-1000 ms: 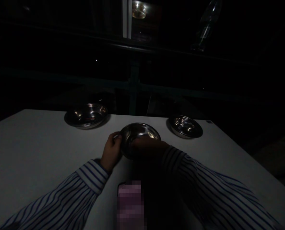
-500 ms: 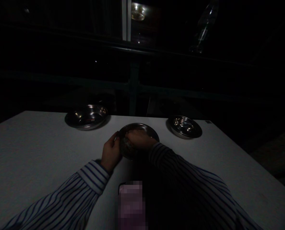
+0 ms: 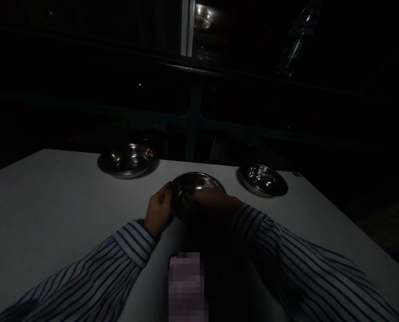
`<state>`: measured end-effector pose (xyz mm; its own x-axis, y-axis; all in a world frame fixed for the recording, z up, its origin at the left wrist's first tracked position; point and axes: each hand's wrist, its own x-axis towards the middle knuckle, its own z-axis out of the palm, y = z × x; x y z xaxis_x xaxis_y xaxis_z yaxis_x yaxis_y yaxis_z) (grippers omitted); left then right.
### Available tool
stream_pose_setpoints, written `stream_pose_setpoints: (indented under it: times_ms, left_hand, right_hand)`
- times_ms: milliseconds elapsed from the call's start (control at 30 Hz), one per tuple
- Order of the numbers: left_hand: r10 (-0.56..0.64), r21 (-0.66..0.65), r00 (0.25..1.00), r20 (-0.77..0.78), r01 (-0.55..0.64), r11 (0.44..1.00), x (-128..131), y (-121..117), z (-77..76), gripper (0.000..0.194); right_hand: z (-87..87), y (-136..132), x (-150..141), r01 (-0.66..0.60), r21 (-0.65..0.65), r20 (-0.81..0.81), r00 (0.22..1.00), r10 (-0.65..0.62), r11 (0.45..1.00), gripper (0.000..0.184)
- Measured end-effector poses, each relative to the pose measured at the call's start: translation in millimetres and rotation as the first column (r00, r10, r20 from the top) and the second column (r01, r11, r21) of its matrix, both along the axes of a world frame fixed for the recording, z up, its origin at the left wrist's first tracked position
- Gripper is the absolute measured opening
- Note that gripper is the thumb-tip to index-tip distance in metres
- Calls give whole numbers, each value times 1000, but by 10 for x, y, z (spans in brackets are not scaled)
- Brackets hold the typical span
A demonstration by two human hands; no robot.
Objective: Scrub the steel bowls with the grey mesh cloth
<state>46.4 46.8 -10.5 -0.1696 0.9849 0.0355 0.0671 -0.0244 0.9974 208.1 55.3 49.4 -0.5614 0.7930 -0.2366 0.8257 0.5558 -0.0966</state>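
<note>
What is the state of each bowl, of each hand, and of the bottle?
Middle bowl: open upward, held, contents unclear.
Left bowl: open upward, on the table.
Right bowl: open upward, on the table.
Left hand: holding the middle bowl's rim.
Right hand: in the middle bowl, grip unclear.
Bottle: capped or not, unclear.

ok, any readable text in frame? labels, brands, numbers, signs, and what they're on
None legible.
Pale label on the clear bottle at the back: too dark and small.
Reddish mark in the far-left bowl: too small to tell if it's text.
Dark patch at the far-right corner of the white table: too small.
Pinkish area at bottom centre: pixelated, unreadable.
</note>
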Motion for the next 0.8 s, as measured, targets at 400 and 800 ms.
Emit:
stream_pose_setpoints:
  times_ms: [400, 800]
  left_hand:
    - [10, 50, 991, -132, -4, 999, -20, 20, 16, 46]
    - [20, 6, 999, -27, -20, 1000, 5, 9, -9, 48]
  right_hand:
    - [-119, 233, -234, 20, 178, -68, 998, -8, 984, 30]
    - [-43, 28, 8, -197, -113, -69, 979, 190, 974, 20]
